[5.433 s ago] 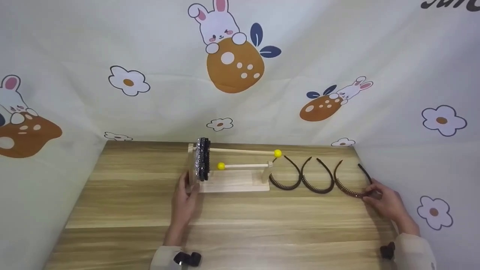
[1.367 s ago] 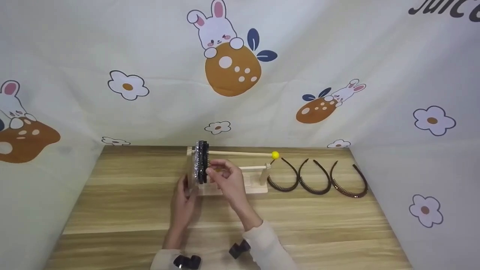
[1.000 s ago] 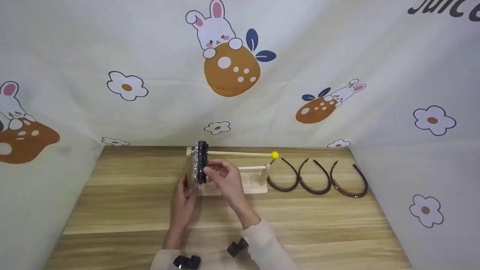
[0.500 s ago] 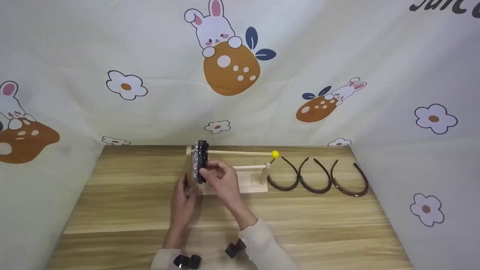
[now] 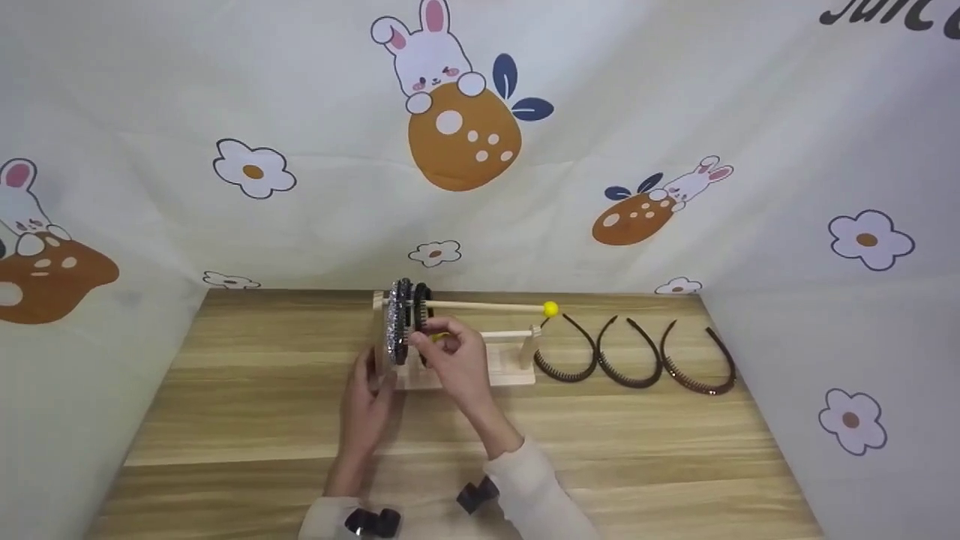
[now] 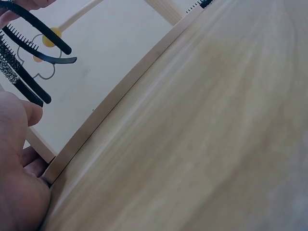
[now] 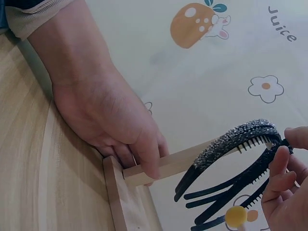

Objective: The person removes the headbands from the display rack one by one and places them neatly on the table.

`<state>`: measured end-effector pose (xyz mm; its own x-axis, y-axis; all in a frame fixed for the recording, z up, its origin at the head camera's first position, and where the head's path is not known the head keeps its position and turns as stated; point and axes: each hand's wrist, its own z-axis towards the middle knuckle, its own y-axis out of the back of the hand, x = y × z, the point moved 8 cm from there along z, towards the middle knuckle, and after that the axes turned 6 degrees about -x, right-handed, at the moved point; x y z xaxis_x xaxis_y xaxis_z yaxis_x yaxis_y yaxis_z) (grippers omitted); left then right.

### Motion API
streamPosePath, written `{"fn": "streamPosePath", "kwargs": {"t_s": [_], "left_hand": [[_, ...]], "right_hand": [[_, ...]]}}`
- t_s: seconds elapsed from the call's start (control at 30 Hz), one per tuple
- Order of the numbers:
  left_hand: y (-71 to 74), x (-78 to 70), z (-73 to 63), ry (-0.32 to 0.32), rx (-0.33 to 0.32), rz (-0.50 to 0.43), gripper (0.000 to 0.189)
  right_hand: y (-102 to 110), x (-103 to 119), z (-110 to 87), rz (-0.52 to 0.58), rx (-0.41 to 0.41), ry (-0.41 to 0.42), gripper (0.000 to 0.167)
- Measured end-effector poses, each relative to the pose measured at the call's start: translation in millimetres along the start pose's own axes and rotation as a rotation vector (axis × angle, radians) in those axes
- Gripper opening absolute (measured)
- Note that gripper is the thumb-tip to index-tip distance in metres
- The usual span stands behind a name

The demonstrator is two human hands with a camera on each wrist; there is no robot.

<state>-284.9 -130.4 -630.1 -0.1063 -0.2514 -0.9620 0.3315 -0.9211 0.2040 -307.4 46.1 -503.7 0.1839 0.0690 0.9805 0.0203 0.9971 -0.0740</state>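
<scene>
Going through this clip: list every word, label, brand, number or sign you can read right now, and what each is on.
"Juice": dark lettering printed on the pale cloth, whole in the right wrist view.
The same kind of lettering is cut off at the head view's top right corner.
No readable text shows on the headbands or wooden stand.

Off-white cloth left sleeve: wrist-length, bottom of the head view, left of centre
Off-white cloth right sleeve: matching, bottom, right of centre
Black two-lobed left wrist device: compact, with a glint
Black two-lobed right wrist device: same blocky shape
</scene>
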Motion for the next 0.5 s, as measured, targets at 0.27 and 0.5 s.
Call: {"fn": "streamPosePath", "kwargs": {"t_s": [0.27, 0.5], "left_hand": [[1.0, 2.7, 1.1, 0.02, -0.003, -0.006, 0.062], [-1.2, -2.1, 0.6, -0.001, 0.01, -0.014, 0.063]], "right_hand": [[12, 9, 3.0, 0.024, -0.026, 0.033, 0.021], [27, 15, 4.2, 0.055, -0.067, 0.034, 0.02]]}}
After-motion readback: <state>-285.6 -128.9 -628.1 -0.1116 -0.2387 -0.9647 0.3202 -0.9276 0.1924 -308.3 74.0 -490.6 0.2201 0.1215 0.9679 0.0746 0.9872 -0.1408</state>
